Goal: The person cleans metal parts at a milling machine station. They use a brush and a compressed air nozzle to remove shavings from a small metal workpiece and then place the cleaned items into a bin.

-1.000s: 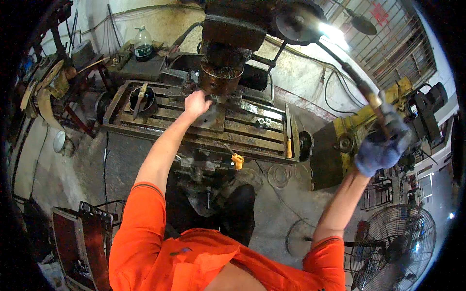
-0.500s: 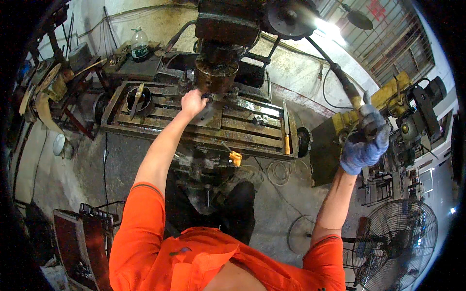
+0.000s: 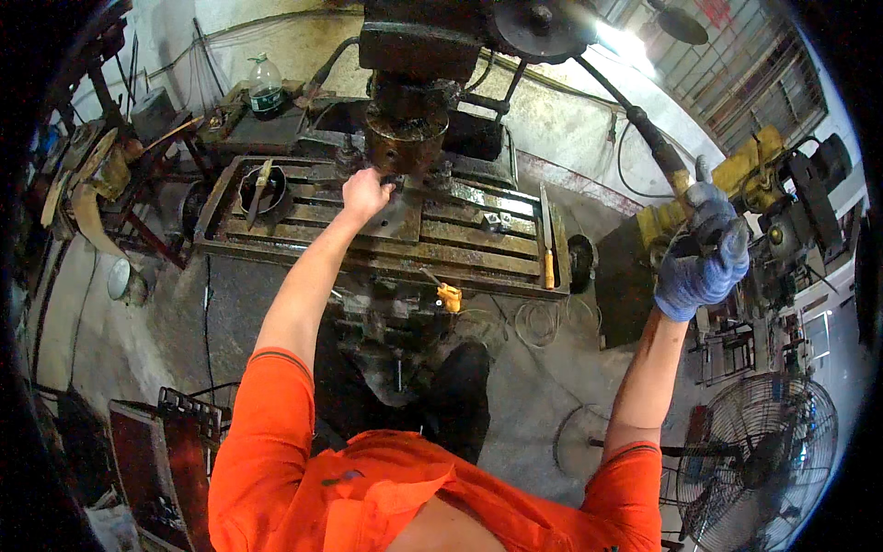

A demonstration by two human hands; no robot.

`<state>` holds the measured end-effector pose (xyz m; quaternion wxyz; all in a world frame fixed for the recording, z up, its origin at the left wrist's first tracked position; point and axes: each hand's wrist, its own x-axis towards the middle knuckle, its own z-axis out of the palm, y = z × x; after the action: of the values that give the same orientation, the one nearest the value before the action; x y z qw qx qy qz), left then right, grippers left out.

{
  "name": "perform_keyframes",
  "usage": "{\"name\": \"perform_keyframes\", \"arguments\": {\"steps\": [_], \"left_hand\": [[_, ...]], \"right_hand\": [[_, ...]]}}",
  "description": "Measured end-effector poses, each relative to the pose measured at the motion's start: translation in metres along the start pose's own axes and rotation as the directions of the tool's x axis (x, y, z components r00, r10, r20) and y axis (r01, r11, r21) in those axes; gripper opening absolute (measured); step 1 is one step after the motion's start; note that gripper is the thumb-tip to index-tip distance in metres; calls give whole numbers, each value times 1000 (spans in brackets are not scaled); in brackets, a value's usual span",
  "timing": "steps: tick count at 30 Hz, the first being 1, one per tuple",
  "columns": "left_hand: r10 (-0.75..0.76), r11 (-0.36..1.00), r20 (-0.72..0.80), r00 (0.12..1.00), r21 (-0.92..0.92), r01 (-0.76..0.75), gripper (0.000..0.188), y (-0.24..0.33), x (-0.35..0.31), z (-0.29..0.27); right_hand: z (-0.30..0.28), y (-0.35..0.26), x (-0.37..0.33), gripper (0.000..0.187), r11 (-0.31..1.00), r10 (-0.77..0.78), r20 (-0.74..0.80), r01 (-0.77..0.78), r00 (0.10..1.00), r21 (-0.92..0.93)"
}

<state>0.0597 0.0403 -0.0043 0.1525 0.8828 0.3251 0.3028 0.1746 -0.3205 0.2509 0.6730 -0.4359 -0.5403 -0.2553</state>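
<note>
My bare left hand point(image 3: 364, 195) is closed at the middle of the slotted machine table point(image 3: 303, 235), just under the dark spindle head point(image 3: 405, 138). A small dark part shows beside its fingertips, but what the fingers hold is hidden. Out to the right and raised, my right hand point(image 3: 701, 267) wears a blue-grey glove. Its fingers curl round the end of a long machine lever point(image 3: 655, 143) that slants down from the upper machine body.
A pot with a brush point(image 3: 262, 189) sits at the table's left. Small metal blocks point(image 3: 497, 222) and a yellow-handled file point(image 3: 549, 267) lie at its right. A yellow-handled tool point(image 3: 448, 296) is at the front edge. A large fan point(image 3: 763, 460) stands at lower right.
The gloved right hand has shifted slightly in the picture along with the lever and surroundings. My left hand stays at the same spot under the spindle head.
</note>
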Motion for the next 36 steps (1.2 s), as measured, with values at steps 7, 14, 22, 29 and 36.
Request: {"name": "perform_keyframes", "arguments": {"steps": [7,14,22,29,36], "left_hand": [[-57,998,80,995,20,55,29,0,4,-1],[45,994,-2,999,-101,-45,36,-45,-30,-81],[-52,888,-114,992,449,98,58,-120,-92,-170],[76,921,-144,987,388,-14,30,-149,-91,-158],[-263,659,120,957,-703,269,28,-68,-88,-140]], "right_hand": [[24,-6,-27,34,994,95,-200,-104,975,-34],[9,4,-28,36,997,22,-60,-17,998,78],[26,-8,-23,38,992,-19,-119,4,993,-125],[19,-7,-19,39,970,-12,-124,-19,992,-244],[15,3,-23,38,994,-71,-129,60,989,-87]]}}
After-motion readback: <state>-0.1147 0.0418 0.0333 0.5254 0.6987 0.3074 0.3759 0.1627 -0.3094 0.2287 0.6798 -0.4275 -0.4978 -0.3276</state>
